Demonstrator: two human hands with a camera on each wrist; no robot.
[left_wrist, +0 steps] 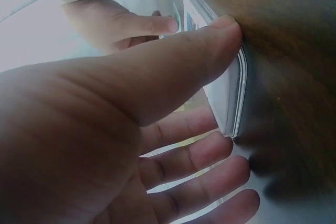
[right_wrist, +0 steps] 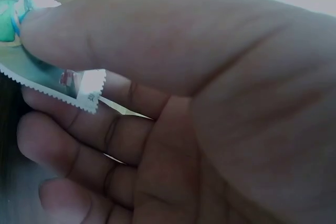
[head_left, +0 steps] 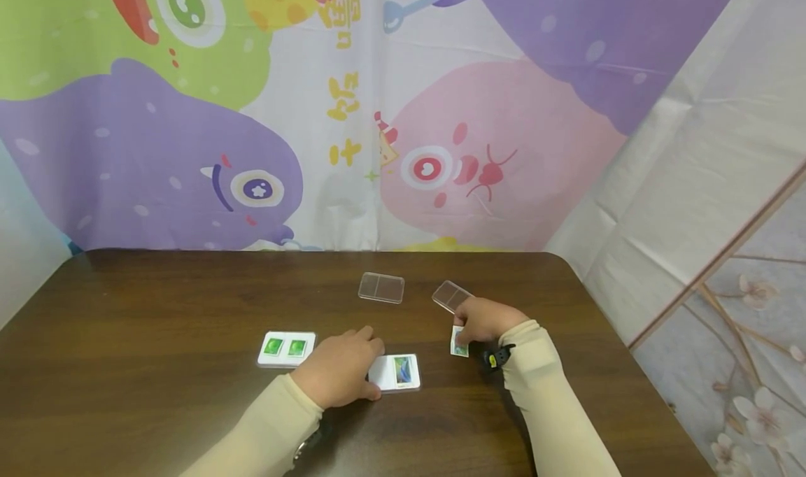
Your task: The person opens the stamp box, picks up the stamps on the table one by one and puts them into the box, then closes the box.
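Observation:
My right hand [head_left: 488, 319] pinches a postage stamp [head_left: 461, 348] between thumb and fingers. In the right wrist view the stamp [right_wrist: 86, 85] shows its toothed white edge and greenish picture, partly under the thumb. To the left, my left hand [head_left: 340, 368] holds the left end of a clear plastic case [head_left: 383, 379] with a white card inside. Its thumb lies on the near edge, as the left wrist view shows, with the fingers at the end and far side. A blue-green stamp [head_left: 404, 371] sits on the card's right half; the hand covers part of the left.
Left of my left hand lies another case [head_left: 286, 360] bearing two green stamps. Farther back are a clear plastic cover [head_left: 381, 288] and a second clear cover [head_left: 450, 295], partly behind my right hand. A patterned cloth [head_left: 340, 211] hangs beyond the brown table [head_left: 189, 288].

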